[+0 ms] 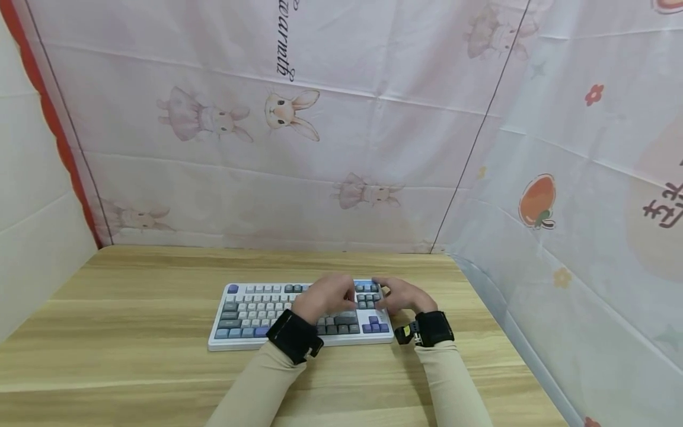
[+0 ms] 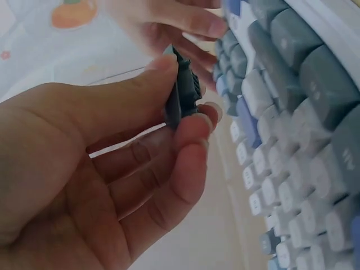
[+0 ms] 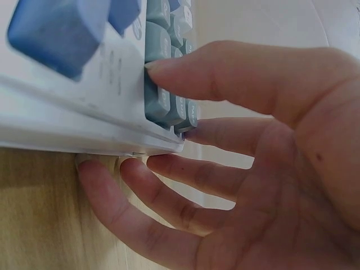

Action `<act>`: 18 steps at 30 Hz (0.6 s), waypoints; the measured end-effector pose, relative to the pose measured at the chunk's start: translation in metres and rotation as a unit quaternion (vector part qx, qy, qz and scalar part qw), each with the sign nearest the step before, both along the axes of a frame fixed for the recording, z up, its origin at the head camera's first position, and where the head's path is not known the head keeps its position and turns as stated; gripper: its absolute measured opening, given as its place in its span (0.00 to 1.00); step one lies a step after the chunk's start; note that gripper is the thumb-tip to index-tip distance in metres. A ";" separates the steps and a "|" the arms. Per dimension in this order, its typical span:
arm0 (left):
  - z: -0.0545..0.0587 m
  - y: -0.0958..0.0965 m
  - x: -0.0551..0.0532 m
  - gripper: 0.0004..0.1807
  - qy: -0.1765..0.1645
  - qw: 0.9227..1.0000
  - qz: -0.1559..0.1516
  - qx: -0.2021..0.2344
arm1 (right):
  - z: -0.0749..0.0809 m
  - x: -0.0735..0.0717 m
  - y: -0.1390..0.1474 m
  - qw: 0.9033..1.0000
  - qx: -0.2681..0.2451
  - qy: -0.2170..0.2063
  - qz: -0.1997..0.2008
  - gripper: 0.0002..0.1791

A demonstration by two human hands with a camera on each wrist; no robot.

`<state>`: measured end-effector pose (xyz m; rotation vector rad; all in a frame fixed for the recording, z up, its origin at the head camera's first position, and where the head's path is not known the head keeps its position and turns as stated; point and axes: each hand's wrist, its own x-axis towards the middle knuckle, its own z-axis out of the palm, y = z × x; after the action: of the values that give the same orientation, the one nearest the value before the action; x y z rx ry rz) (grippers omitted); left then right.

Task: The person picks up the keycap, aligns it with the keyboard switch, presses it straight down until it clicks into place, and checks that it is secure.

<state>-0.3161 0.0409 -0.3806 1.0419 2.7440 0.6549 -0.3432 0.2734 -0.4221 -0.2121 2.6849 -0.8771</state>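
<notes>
A white keyboard (image 1: 320, 340) with grey, white, blue and purple keys lies on the table. My left hand (image 1: 329, 295) is over its right half. Between thumb and fingertips it pinches a dark grey keycap (image 2: 179, 93), whose ribbed, hollow underside faces the keys in the left wrist view. At the keyboard's right end, my right hand (image 1: 404, 296) grips the edge. The right wrist view shows its thumb (image 3: 185, 73) on a grey-green key (image 3: 152, 98) and the other fingers along the side wall. The left hand hides part of the keys in the head view.
The wooden table (image 1: 133, 308) extends around the keyboard. A printed cloth (image 1: 267, 178) with rabbits hangs behind it, and another cloth (image 1: 587, 237) hangs along the right side. A white panel (image 1: 42, 237) stands at the left.
</notes>
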 end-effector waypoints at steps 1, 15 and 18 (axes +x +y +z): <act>-0.002 0.001 0.000 0.03 0.003 1.000 0.002 -0.002 | 0.000 0.000 0.000 1.000 0.000 -0.001 -0.001 0.44; -0.007 0.012 -0.006 0.10 0.024 0.996 0.066 -0.060 | 0.002 0.003 0.001 0.999 -0.038 -0.025 -0.002 0.44; -0.007 0.014 -0.008 0.11 0.023 0.995 0.070 -0.069 | 0.002 0.002 0.000 1.000 -0.016 -0.012 0.001 0.43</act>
<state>-0.3245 0.0546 -0.3877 0.8509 2.8753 0.4557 -0.3413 0.2738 -0.4206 -0.2110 2.6499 -0.9162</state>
